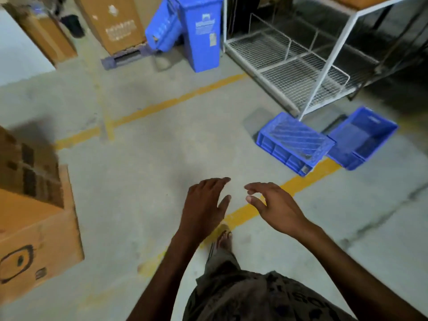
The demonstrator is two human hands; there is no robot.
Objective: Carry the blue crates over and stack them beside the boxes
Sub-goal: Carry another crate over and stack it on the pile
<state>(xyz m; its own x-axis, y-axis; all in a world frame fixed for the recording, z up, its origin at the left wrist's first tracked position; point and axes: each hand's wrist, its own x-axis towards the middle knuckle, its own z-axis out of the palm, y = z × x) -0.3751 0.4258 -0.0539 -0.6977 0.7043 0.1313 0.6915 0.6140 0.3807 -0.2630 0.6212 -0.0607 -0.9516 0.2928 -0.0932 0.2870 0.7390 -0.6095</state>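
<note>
Two blue plastic crates lie on the concrete floor at the right. The nearer crate (295,142) is upside down with its mesh bottom up. Touching its right side, the farther crate (361,139) rests tilted with its opening up. My left hand (205,205) and my right hand (271,206) hover side by side over the floor in the lower middle, fingers relaxed and spread, holding nothing. Both are well short of the crates. Cardboard boxes (34,218) stand at the left edge.
A white wire rack (301,63) stands behind the crates. Two tall blue bins (201,31) and a big cardboard box on a pallet (113,22) are at the back. Yellow lines (176,100) cross the floor. My foot (223,239) is below my hands.
</note>
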